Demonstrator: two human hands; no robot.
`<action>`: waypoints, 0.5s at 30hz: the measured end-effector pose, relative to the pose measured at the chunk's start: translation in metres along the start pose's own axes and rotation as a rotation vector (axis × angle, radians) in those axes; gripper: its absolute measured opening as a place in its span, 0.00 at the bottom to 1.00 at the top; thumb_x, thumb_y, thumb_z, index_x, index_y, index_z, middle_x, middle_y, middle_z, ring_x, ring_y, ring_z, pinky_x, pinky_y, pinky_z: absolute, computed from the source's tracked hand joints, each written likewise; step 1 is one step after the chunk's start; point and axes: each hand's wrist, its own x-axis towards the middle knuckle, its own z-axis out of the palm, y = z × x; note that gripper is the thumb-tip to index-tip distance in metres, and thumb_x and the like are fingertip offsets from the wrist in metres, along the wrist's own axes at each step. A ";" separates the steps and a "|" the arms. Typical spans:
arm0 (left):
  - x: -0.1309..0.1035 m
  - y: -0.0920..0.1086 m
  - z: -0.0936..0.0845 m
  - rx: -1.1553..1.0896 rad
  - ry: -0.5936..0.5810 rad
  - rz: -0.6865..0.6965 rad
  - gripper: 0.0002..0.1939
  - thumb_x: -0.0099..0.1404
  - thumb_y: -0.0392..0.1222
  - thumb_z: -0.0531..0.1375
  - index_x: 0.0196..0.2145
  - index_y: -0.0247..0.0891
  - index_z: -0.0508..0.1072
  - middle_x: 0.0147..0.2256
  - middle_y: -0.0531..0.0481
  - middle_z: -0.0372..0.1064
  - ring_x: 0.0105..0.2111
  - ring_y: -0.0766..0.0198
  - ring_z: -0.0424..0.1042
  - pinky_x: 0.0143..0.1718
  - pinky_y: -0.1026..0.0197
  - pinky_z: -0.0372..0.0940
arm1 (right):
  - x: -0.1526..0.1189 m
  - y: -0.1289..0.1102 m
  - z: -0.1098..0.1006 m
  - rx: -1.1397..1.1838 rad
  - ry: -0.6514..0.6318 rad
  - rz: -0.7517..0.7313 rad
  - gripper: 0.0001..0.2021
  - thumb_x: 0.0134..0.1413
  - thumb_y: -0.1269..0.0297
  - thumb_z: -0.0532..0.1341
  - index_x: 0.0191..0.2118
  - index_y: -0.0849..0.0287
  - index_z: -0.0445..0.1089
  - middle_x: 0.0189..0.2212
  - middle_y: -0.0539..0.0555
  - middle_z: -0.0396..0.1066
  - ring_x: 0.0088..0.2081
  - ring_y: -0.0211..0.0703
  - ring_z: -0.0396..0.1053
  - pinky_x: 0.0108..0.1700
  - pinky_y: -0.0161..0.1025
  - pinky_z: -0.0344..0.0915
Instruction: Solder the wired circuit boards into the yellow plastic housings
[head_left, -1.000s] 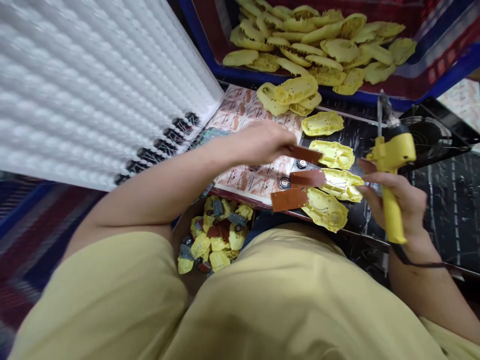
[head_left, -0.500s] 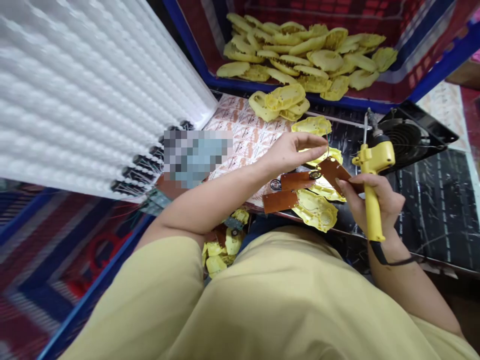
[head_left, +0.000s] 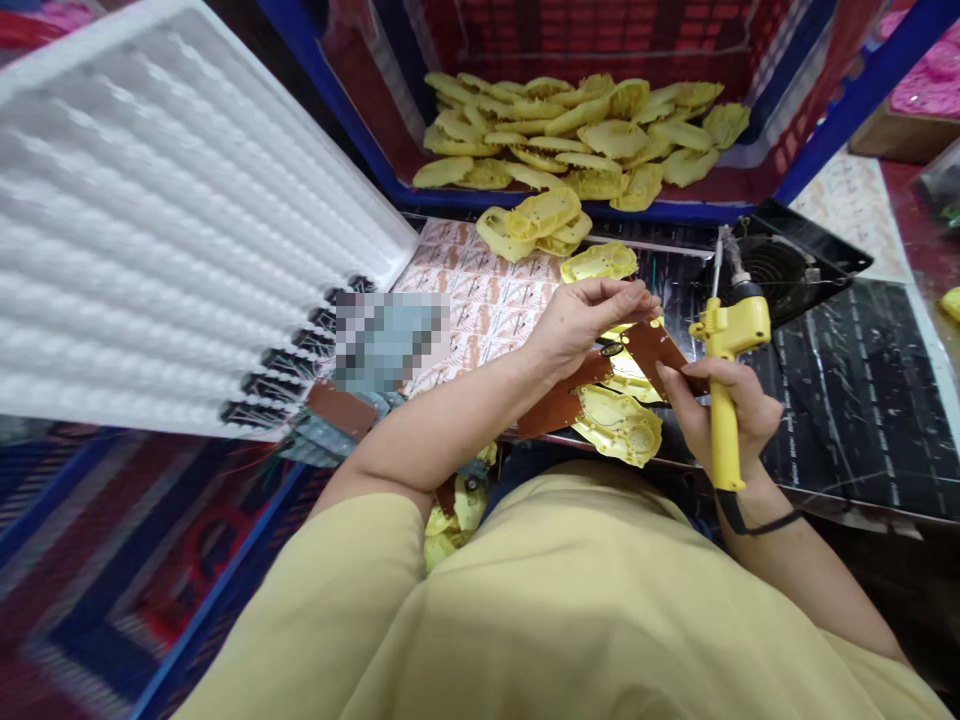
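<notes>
My right hand (head_left: 739,410) is wrapped round the handle of a yellow soldering gun (head_left: 724,400), its tip pointing away from me. The thumb and fingers of that same hand also grip the edge of a brown circuit board (head_left: 657,350). Just above the board's far edge, my left hand (head_left: 592,310) is closed in a pinch; whatever sits between its fingertips is too small to make out. More brown boards (head_left: 551,408) and a small round black speaker (head_left: 612,350) lie beneath my left wrist. Below the held board are yellow plastic shells (head_left: 621,425), partly covered.
A blue crate (head_left: 675,210) heaped with yellow shells (head_left: 570,130) stands at the back. On the left leans a white foam tray (head_left: 187,230) with black wired parts along its lower edge. A black fan (head_left: 780,265) sits behind the soldering gun. Another board (head_left: 341,408) rests on grey-blue cloth.
The view has shifted, so the bench appears a little further left. My left fingertips have come together above the board. My right hand keeps its grip on the soldering gun and board.
</notes>
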 end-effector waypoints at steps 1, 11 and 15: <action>0.000 0.000 0.001 -0.006 0.014 0.003 0.24 0.54 0.56 0.82 0.32 0.35 0.81 0.35 0.50 0.85 0.43 0.59 0.87 0.61 0.54 0.76 | 0.000 0.000 0.000 0.001 0.009 -0.003 0.08 0.69 0.59 0.71 0.39 0.52 0.73 0.29 0.44 0.77 0.22 0.34 0.71 0.26 0.32 0.67; -0.005 0.002 0.016 -0.001 0.048 0.007 0.18 0.59 0.48 0.81 0.33 0.36 0.79 0.31 0.54 0.81 0.36 0.65 0.85 0.51 0.60 0.78 | -0.003 -0.004 0.002 0.055 -0.017 -0.014 0.07 0.68 0.63 0.72 0.42 0.52 0.72 0.30 0.43 0.78 0.23 0.33 0.74 0.29 0.29 0.70; -0.005 0.017 0.016 0.141 0.081 0.015 0.09 0.70 0.40 0.73 0.35 0.36 0.77 0.30 0.58 0.78 0.31 0.70 0.82 0.45 0.64 0.77 | -0.003 0.003 -0.002 0.114 -0.043 -0.056 0.07 0.68 0.61 0.72 0.46 0.52 0.75 0.34 0.46 0.83 0.29 0.38 0.80 0.34 0.31 0.76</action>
